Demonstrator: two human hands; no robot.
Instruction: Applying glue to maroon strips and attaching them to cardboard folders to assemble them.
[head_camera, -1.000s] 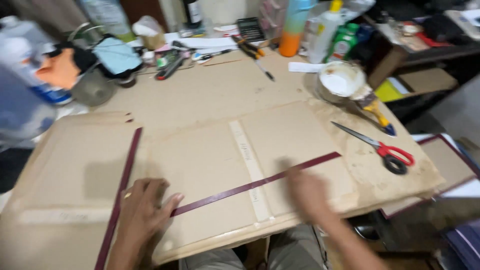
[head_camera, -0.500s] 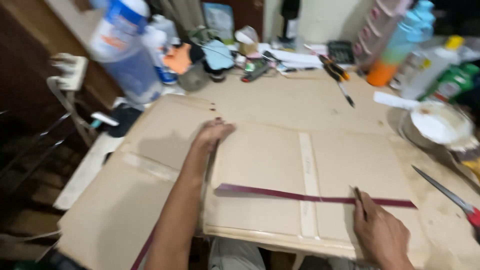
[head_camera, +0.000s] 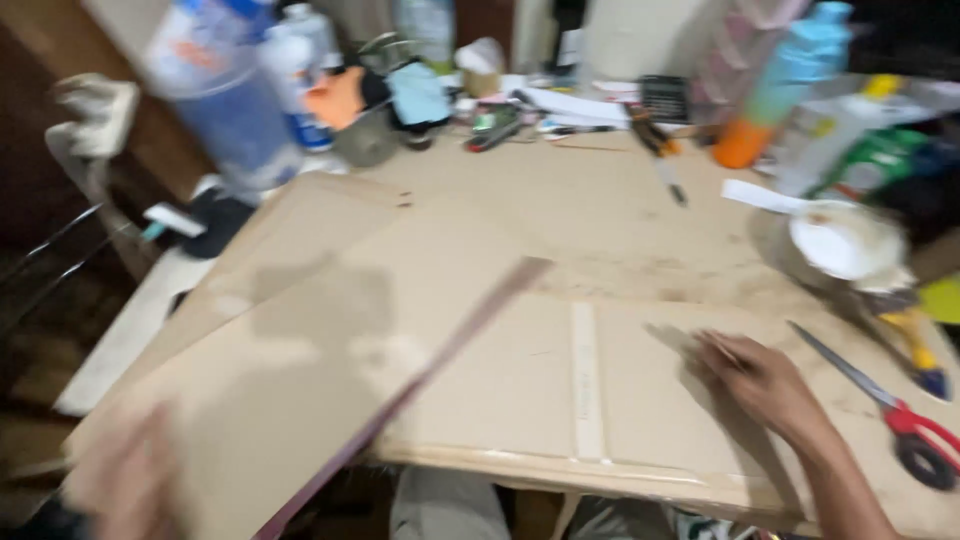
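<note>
A large brown cardboard sheet with a pale tape strip lies on the table. Its left panel is tilted up, and a dark red strip runs along that panel's raised edge. My left hand, heavily blurred at the bottom left, grips the lifted panel's near corner. My right hand rests flat on the lying part of the sheet, right of the tape strip, with fingers spread.
Red-handled scissors lie at the right edge, beside a white bowl and a yellow-handled tool. Plastic bottles, a calculator, a pen and an orange-based bottle crowd the back.
The left cardboard panel with the dark red strip has swung up off the table. My left hand moved from the sheet's middle to its near left corner. My right hand slid onto the flat part.
</note>
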